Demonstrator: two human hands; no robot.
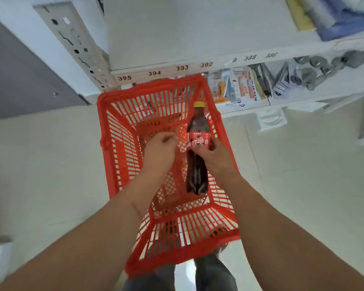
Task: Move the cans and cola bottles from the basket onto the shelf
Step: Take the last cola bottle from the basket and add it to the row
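Note:
A red plastic basket (118, 148) stands on the floor below me, in front of a white shelf (193, 30). My right hand (215, 157) grips a cola bottle (198, 122) at its red label; the bottle has a yellow cap and dark drink inside, and it is lifted above the basket's right side. My left hand (160, 149) hovers over the basket's middle with fingers curled and nothing in them. No other bottle or can shows inside the basket.
The shelf edge carries number labels from 395 down to 386 (155, 72). A lower shelf at the right holds packaged goods (237, 89) and metal hardware (315, 70). A grey panel (19, 80) stands at the left. Pale floor tiles surround the basket.

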